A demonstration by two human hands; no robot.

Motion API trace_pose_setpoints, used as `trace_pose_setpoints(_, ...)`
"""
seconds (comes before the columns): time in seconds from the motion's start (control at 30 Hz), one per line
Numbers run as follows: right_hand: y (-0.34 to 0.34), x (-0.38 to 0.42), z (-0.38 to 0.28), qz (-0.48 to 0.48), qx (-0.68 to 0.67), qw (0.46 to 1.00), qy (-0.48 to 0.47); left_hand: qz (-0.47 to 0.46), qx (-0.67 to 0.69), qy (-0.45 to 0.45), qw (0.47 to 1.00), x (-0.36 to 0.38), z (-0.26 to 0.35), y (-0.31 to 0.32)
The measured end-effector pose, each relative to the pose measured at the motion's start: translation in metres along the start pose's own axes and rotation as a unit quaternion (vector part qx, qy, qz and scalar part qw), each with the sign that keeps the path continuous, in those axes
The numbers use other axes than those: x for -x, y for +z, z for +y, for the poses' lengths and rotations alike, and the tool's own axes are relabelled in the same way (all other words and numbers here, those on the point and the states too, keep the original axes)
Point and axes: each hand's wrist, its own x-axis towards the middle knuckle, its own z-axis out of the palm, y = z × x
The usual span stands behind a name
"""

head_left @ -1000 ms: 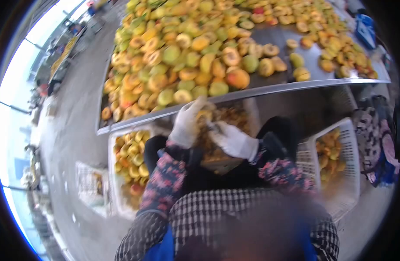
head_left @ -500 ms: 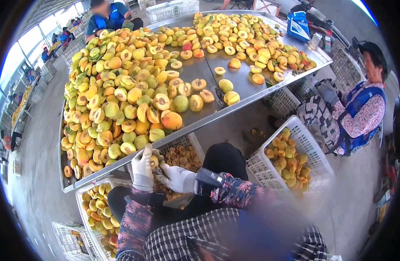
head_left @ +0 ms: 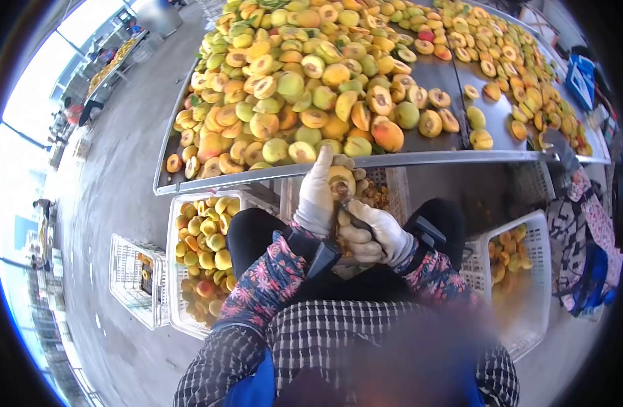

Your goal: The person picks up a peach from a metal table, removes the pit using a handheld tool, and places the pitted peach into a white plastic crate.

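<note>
1. White knit gloves cover both hands. The left hand (head_left: pixel 317 193) is cupped around a peach half (head_left: pixel 341 182), fingers reaching up past it and thumb at its side, so the fruit sits in front of the palm with its cut face toward the right hand.
2. The right hand (head_left: pixel 374 234) is curled tight, seemingly around a small pitting tool (head_left: pixel 346 202); its tip meets the fruit just above the knuckles. The blade itself is too small to make out.
3. To do this step well, I judge the left hand should hold the fruit steady without squeezing, while the right turns the tool around the stone rather than levering against the soft flesh.
4. Keeping the work over the crate below the hands looks wise, so whatever falls lands there.
5. That middle crate (head_left: pixel 393 183), directly beneath the hands, holds brownish pits and scraps.
6. Out past the left hand, a white slatted crate (head_left: pixel 172 271) holds yellow-green peaches.
7. Beyond the right hand, a white basket (head_left: pixel 542 271) is partly filled with orange fruit.
8. Just above the left fingertips runs the edge of a steel table (head_left: pixel 420 157), heaped with whole and halved peaches.
</note>
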Motion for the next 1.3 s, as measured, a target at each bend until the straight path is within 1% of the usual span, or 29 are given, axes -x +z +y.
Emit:
trace_pose_setpoints(0.1, 0.010, 0.011, 0.000, -0.044, 0.065, 0.997, -0.024, 0.093, -0.037, 0.090, 0.991, -0.016, 0.009, -0.020)
trace_pose_setpoints(0.13, 0.009, 0.014, -0.002, 0.014, 0.142, 0.989, -0.037, 0.112, -0.063, 0.153, 0.980, -0.011, 0.021, -0.021)
trace_pose_setpoints(0.17, 0.008, 0.016, -0.005, 0.069, 0.216, 0.972, -0.052, 0.076, -0.151, 0.220, 0.961, 0.000, 0.038, -0.029)
trace_pose_setpoints(0.2, 0.015, 0.016, -0.009, 0.161, 0.349, 0.921, -0.069, 0.125, -0.293, 0.308, 0.897, 0.006, 0.055, -0.047)
trace_pose_setpoints(0.23, -0.023, 0.008, -0.004, 0.144, 0.476, 0.861, -0.109, 0.169, -0.426, 0.382, 0.803, 0.012, 0.074, -0.065)
trace_pose_setpoints(0.27, -0.027, 0.009, -0.003, 0.185, 0.630, 0.743, -0.128, 0.208, -0.551, 0.383, 0.712, 0.024, 0.103, -0.076)
trace_pose_setpoints(0.3, -0.029, 0.008, -0.001, 0.222, 0.757, 0.596, -0.148, 0.240, -0.661, 0.374, 0.604, 0.037, 0.130, -0.086)
trace_pose_setpoints(0.37, -0.036, 0.001, 0.004, 0.244, 0.777, 0.565, -0.133, 0.330, -0.813, 0.375, 0.298, 0.046, 0.158, -0.125)
trace_pose_setpoints(0.4, -0.037, -0.002, 0.006, 0.258, 0.785, 0.549, -0.123, 0.368, -0.838, 0.334, 0.225, 0.049, 0.162, -0.127)
trace_pose_setpoints(0.5, -0.026, -0.011, 0.005, 0.267, 0.810, 0.510, -0.117, 0.228, -0.764, 0.367, 0.479, 0.025, 0.161, -0.118)
trace_pose_setpoints(0.53, -0.022, -0.013, 0.004, 0.275, 0.809, 0.509, -0.108, 0.179, -0.733, 0.343, 0.560, 0.016, 0.149, -0.106)
trace_pose_setpoints(0.57, -0.019, -0.016, 0.005, 0.284, 0.807, 0.508, -0.099, 0.111, -0.738, 0.330, 0.578, -0.001, 0.140, -0.102)
trace_pose_setpoints(0.6, -0.018, -0.018, 0.004, 0.295, 0.805, 0.506, -0.090, 0.083, -0.735, 0.296, 0.605, -0.010, 0.128, -0.092)
trace_pose_setpoints(0.63, -0.019, -0.017, 0.004, 0.297, 0.808, 0.502, -0.083, 0.059, -0.763, 0.296, 0.571, -0.022, 0.117, -0.092)
trace_pose_setpoints(0.7, -0.026, -0.015, 0.007, 0.300, 0.813, 0.495, -0.069, 0.089, -0.815, 0.255, 0.512, -0.025, 0.107, -0.075)
trace_pose_setpoints(0.73, -0.027, -0.015, 0.008, 0.303, 0.818, 0.484, -0.068, 0.089, -0.818, 0.238, 0.516, -0.027, 0.107, -0.073)
trace_pose_setpoints(0.8, -0.026, -0.010, 0.008, 0.297, 0.812, 0.492, -0.106, 0.088, -0.825, 0.203, 0.521, -0.032, 0.110, -0.069)
trace_pose_setpoints(0.83, -0.022, -0.009, 0.007, 0.293, 0.808, 0.495, -0.126, 0.088, -0.775, 0.218, 0.587, -0.034, 0.112, -0.074)
trace_pose_setpoints(0.9, -0.022, -0.010, 0.008, 0.268, 0.755, 0.534, -0.270, 0.085, -0.659, 0.246, 0.706, -0.040, 0.119, -0.087)
trace_pose_setpoints(0.93, -0.020, -0.012, 0.009, 0.253, 0.720, 0.550, -0.341, 0.075, -0.522, 0.296, 0.797, -0.041, 0.117, -0.089)
trace_pose_setpoints(0.97, -0.016, -0.014, 0.008, 0.236, 0.698, 0.577, -0.351, 0.041, -0.360, 0.270, 0.892, -0.041, 0.114, -0.090)
trace_pose_setpoints(1.0, -0.005, -0.014, 0.005, 0.218, 0.676, 0.606, -0.357, 0.011, -0.183, 0.232, 0.955, -0.026, 0.111, -0.074)
trace_pose_setpoints(1.03, 0.005, -0.015, 0.003, 0.200, 0.653, 0.635, -0.361, -0.017, 0.002, 0.185, 0.983, -0.011, 0.107, -0.064)
trace_pose_setpoints(1.07, 0.013, -0.017, 0.002, 0.211, 0.656, 0.623, -0.369, -0.050, 0.025, 0.136, 0.989, -0.001, 0.101, -0.063)
trace_pose_setpoints(1.1, 0.029, -0.018, 0.001, 0.216, 0.649, 0.631, -0.366, -0.053, 0.031, 0.111, 0.992, 0.003, 0.093, -0.061)
trace_pose_setpoints(1.17, 0.033, -0.026, 0.001, 0.174, 0.655, 0.602, -0.422, -0.062, 0.044, 0.058, 0.995, 0.006, 0.073, -0.049)
trace_pose_setpoints(1.2, 0.037, -0.028, 0.000, 0.184, 0.667, 0.603, -0.397, 0.045, 0.062, 0.061, 0.995, 0.014, 0.063, -0.024)
trace_pose_setpoints(1.23, 0.030, -0.033, 0.001, 0.172, 0.676, 0.599, -0.394, 0.030, 0.031, 0.073, 0.996, 0.010, 0.051, -0.028)
trace_pose_setpoints(1.3, 0.033, -0.037, 0.004, 0.205, 0.699, 0.559, -0.396, -0.001, -0.033, 0.101, 0.994, 0.001, 0.033, -0.040)
